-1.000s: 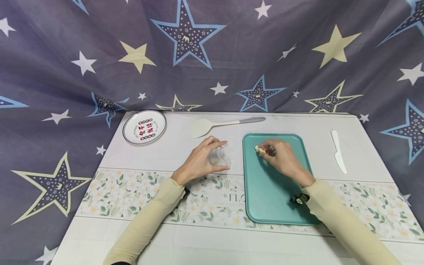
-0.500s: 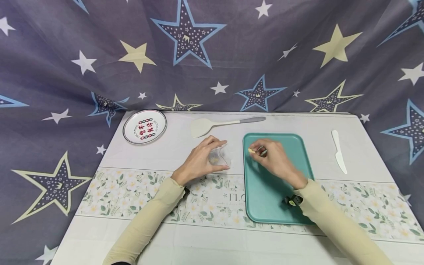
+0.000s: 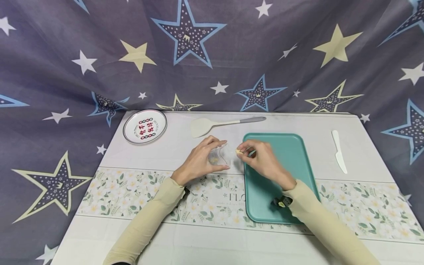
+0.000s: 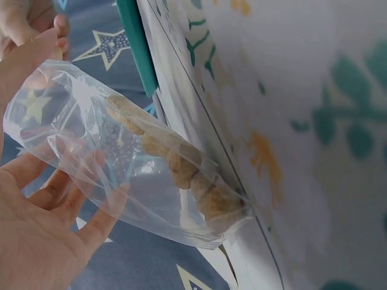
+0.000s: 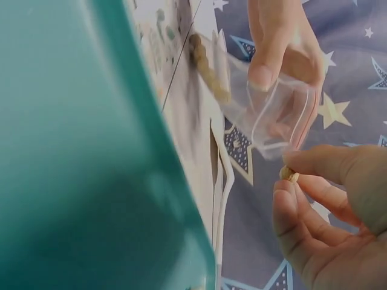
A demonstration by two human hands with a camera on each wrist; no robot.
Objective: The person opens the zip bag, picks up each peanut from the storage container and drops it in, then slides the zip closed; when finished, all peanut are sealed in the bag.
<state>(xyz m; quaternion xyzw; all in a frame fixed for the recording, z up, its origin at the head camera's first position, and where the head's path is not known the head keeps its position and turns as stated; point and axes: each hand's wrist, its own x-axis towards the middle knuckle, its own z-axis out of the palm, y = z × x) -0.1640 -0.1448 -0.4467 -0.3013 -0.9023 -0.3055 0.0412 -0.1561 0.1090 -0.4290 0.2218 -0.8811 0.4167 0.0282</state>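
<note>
My left hand (image 3: pixel 198 161) holds a clear zip bag (image 4: pixel 142 181) upright on the table, thumb and fingers spread around its mouth. Several tan peanuts (image 4: pixel 175 158) lie in the lower part of the bag. Between thumb and fingertips, my right hand (image 3: pixel 261 159) pinches a single peanut (image 5: pixel 288 174). That hand is over the left edge of the teal tray (image 3: pixel 260 195), a short way right of the bag. In the right wrist view the pinched peanut is close beside the bag's mouth.
Behind the hands lies a white spatula (image 3: pixel 202 127) with a grey handle. A white plate (image 3: pixel 130 127) with red lettering is at the back left. To the right of the tray is a white knife (image 3: pixel 338 154). A star-patterned curtain (image 3: pixel 212 81) hangs behind the table.
My right hand has moved left from over the tray to its left edge, carrying the peanut closer to the bag. The left hand and the bag have stayed in place.
</note>
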